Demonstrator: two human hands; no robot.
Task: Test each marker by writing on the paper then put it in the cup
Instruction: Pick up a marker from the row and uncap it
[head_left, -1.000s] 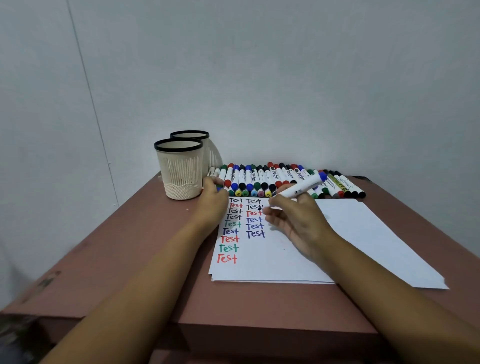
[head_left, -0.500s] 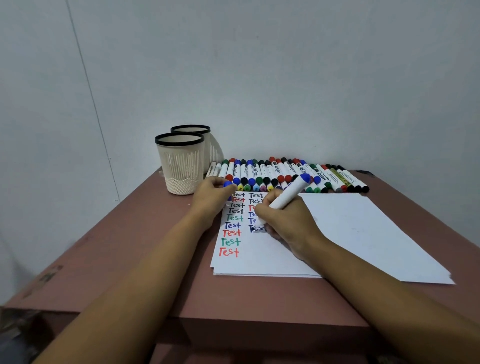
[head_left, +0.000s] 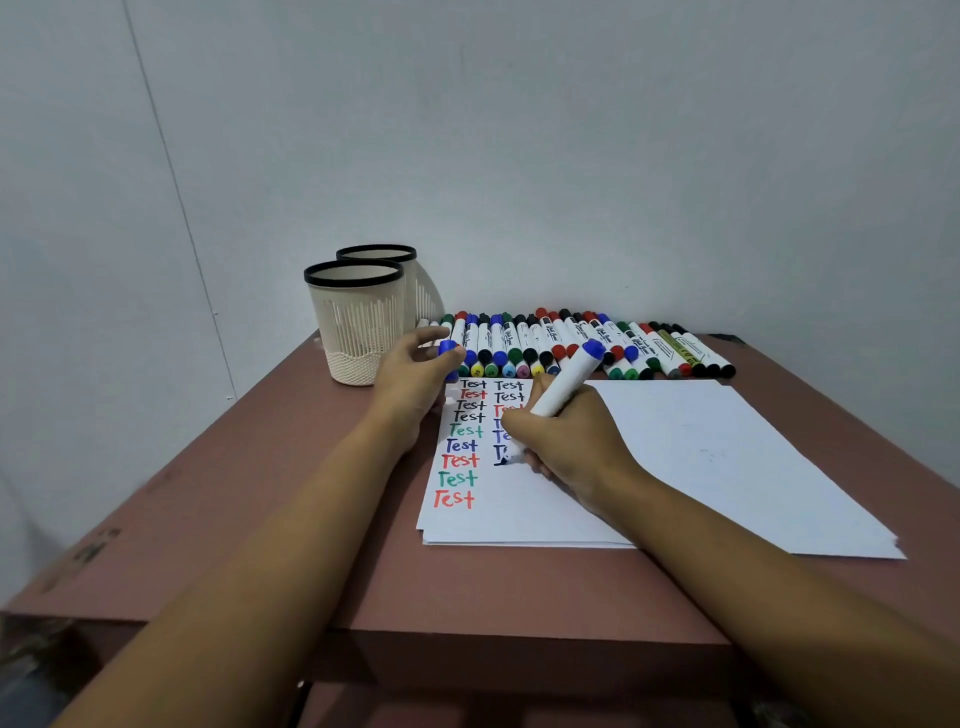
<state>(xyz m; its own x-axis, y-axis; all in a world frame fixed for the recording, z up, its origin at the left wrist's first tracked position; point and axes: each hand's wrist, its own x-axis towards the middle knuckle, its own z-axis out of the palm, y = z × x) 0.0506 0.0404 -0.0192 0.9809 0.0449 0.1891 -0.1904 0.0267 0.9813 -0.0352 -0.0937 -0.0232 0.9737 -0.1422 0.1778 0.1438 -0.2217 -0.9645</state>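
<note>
Marker sits gripped in the right hand, fingers curled tight round its barrel. Its tip is down on the paper at centre frame, and its long axis leans up and right to the blue end. Farther up and left, the left hand pinches the blue cap. Beyond stands the cup, up-left of both hands and nearer the left one; capping likely comes first.

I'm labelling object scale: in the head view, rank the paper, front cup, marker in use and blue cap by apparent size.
Largest to smallest:
1. paper
2. front cup
3. marker, partly hidden, though the order holds
4. blue cap
</note>
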